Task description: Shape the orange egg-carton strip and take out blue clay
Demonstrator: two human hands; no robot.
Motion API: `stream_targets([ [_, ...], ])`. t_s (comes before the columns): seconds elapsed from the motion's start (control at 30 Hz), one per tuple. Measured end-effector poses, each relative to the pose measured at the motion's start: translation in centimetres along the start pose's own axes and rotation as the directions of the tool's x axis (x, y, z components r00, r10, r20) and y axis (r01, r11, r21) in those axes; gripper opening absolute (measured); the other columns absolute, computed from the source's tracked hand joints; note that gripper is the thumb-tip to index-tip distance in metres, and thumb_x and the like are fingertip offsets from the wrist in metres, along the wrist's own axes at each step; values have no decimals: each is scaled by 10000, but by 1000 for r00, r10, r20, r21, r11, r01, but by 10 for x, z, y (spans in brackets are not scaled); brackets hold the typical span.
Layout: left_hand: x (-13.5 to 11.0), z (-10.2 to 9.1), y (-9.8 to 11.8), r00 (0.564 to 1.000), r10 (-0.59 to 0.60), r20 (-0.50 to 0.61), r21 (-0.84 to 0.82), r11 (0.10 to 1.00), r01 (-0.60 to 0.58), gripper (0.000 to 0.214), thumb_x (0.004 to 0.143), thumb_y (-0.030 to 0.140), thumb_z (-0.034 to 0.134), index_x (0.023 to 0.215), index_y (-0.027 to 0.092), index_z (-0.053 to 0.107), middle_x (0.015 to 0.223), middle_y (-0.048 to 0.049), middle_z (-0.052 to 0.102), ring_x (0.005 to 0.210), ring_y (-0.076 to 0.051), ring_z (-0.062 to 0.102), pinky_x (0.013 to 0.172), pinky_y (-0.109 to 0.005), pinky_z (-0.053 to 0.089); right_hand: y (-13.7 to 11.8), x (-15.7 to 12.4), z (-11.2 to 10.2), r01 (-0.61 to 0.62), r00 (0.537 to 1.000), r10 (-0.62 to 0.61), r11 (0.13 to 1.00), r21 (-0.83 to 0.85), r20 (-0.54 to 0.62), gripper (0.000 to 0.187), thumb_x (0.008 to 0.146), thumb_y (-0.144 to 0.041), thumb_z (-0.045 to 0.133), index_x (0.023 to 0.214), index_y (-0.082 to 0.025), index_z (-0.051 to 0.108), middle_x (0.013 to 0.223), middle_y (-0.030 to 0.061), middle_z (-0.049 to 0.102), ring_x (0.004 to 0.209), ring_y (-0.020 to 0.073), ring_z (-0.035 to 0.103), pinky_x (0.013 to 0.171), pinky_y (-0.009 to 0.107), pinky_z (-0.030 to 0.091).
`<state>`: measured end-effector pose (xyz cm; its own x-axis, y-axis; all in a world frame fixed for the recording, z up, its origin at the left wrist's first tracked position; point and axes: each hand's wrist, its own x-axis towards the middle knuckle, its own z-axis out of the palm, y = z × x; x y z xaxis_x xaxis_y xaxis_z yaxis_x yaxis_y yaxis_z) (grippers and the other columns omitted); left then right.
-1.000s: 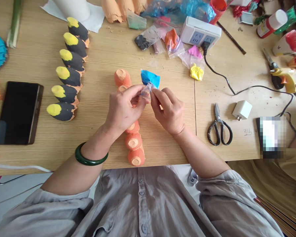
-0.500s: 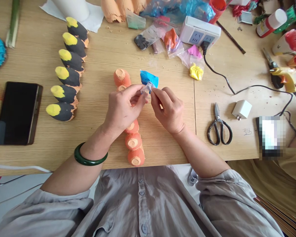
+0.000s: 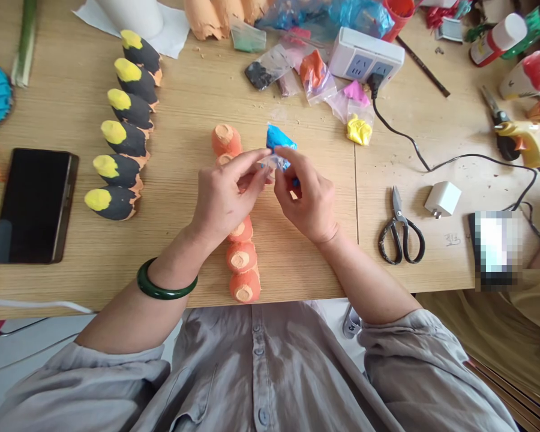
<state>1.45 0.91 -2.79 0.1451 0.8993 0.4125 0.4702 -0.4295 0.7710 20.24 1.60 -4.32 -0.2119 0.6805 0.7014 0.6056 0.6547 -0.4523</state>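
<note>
My left hand [image 3: 222, 198] and my right hand [image 3: 306, 201] meet above the middle of the wooden table [image 3: 184, 138]. Both pinch the clear mouth of a small plastic bag of blue clay [image 3: 278, 139]. The blue lump shows just beyond my fingertips. Under my hands runs a row of orange painted cones [image 3: 240, 258], with one cone [image 3: 226, 139] showing beyond my left hand. The middle of that row is hidden by my hands.
A row of black cones with yellow tips [image 3: 121, 126] lies at the left, a dark phone [image 3: 33, 204] beside it. Bags of coloured clay [image 3: 359, 129], a power strip [image 3: 365, 57], scissors [image 3: 400, 231], a white charger [image 3: 441, 199] and a glue gun [image 3: 519, 141] lie right.
The blue clay bag has shifted slightly right and away from me. My right fingers have moved up over the bag's mouth, covering more of it. My left hand barely moved.
</note>
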Motion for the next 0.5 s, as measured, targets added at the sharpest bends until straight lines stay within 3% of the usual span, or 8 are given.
stream_targets([
  [0.17,1,-3,-1,994,-69,87,-96,992,77,616,1105,799,656,1533,361,714,1244,11,885,1106,-270,904,960,-432,805,8,-2,2,-121,985,126,991,-48,116,375,1226,-244,392,1422,-217,711,1048,41,795,819,131,734,742,275,567],
  [0.27,1,-4,3,989,-118,91,-131,983,129,660,1075,834,673,1536,364,710,1284,-10,873,1119,-294,901,973,-456,803,11,-4,4,-106,992,108,994,-30,69,368,1213,-239,416,1409,-195,725,1022,56,807,817,139,742,740,275,573],
  [0.37,2,-4,10,980,-189,63,-139,971,196,619,1045,815,741,1411,317,777,1270,-32,876,1108,-311,897,993,-485,796,9,-5,5,-133,987,132,991,-3,95,376,1212,-279,436,1459,-192,707,1007,57,821,794,150,747,726,280,584],
  [0.5,4,-3,11,967,-255,31,-140,956,256,554,1012,815,780,1209,298,805,1169,-19,888,1054,-283,890,967,-472,791,-5,-2,-2,-226,930,240,971,-83,279,455,1202,-311,526,1646,-253,609,1077,55,858,790,157,749,767,287,624],
])
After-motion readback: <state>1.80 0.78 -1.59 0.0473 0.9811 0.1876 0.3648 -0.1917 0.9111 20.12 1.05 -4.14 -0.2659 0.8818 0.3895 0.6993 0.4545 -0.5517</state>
